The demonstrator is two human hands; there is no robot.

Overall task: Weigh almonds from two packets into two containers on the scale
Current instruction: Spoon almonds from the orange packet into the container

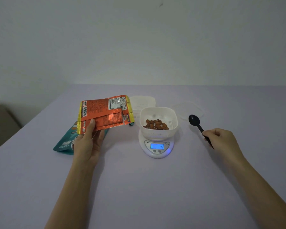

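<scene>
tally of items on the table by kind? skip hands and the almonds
Packets: 2, orange packet, teal packet
Containers: 2, front container, back container
Lid: 1
Spoon: 1
Scale: 1
Total: 7

We see two slender forearms, bare all the way from the frame's lower edge to the fingers. Our left hand (87,146) shows its long thumb (90,129) with a short, plain nail. Our right hand (221,139) shows its smooth back and rounded knuckles. Both wrists are bare skin.
</scene>
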